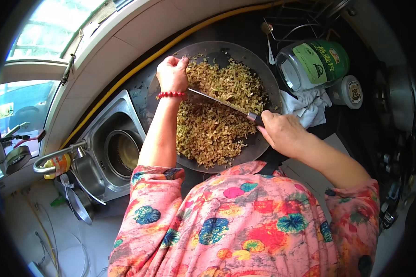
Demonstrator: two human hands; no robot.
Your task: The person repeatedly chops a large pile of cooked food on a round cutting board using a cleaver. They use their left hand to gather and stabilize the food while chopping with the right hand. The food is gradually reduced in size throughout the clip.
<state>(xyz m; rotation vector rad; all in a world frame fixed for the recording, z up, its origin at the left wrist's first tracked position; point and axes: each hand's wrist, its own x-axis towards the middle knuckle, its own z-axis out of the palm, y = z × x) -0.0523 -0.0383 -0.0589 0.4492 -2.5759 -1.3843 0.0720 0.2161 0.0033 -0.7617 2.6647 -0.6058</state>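
Observation:
A dark round board (249, 155) carries a broad heap of chopped, brownish-green vegetable bits (211, 138). My right hand (284, 133) is closed around the dark handle of a knife (222, 102) at the board's right side. Its blade, seen nearly edge-on, points up and left across the heap towards my left wrist. My left hand (173, 74), above a red bead bracelet, is at the board's upper left edge beside the heap. Its fingers are curled with thumb and fingertip close together; whether they pinch anything is too small to tell.
To the left is a steel sink (131, 100) with a round pot (123, 152) and a faucet (60, 152). At the right stand a green-labelled plastic jar (312, 65), a white cloth (306, 107), a lidded tub (350, 91) and a spoon (268, 41). A yellow hose (152, 57) runs along the wall.

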